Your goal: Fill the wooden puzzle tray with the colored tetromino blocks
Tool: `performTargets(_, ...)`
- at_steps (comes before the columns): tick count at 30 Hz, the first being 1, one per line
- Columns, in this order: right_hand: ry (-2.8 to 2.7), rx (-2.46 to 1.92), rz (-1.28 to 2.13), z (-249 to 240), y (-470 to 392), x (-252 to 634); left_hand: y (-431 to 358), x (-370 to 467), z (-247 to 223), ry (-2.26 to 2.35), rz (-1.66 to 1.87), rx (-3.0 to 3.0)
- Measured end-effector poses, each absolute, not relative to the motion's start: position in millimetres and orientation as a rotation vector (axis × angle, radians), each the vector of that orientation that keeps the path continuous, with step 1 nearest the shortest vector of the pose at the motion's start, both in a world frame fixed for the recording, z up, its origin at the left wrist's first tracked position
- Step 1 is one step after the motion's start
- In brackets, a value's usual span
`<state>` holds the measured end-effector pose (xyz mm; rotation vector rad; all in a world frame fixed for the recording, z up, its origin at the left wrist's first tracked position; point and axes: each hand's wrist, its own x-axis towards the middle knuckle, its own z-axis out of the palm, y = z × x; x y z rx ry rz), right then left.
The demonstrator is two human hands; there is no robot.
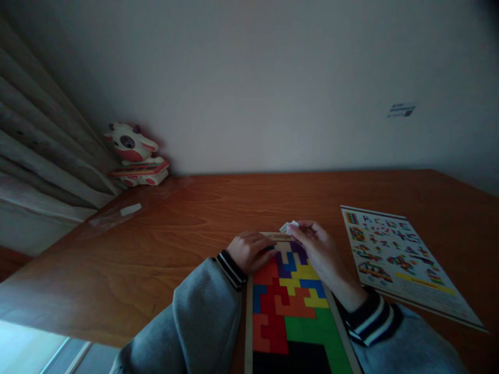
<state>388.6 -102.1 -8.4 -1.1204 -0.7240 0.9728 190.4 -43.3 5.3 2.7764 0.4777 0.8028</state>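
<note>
A wooden puzzle board (248, 322) filled with coloured block pieces lies on the table in front of me. My left hand (251, 252) rests over its upper left part, fingers stretched across the pieces and holding nothing that I can see. Above the board's far right corner, my right hand (319, 254) pinches a small white puzzle piece (289, 227) between thumb and fingers. Red pieces (273, 306) are on the left of the board, green pieces (312, 330) lower right, and a black area (292, 358) at the near end. My left fingers hide part of the far rows.
A printed sheet (401, 259) with small coloured figures lies on the wooden table (195, 223) to the right. At the back left corner stands a toy cow with a keyboard (134, 153), beside a curtain (47, 135). A white wall (273, 93) rises behind the table.
</note>
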Motion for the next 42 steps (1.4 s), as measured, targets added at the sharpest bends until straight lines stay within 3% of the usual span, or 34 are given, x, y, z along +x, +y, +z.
performTargets(5,-0.792,-1.151,1.073,1,-108,383,-45,193,4,0.711,0.953,2.379)
performTargets(22,-0.937,-1.089,1.156,14,-114,380,-47,206,-7,0.735,1.02,1.632)
performTargets(42,-1.193,-1.155,1.04,21,-116,385,-52,205,-1,0.588,0.881,1.723)
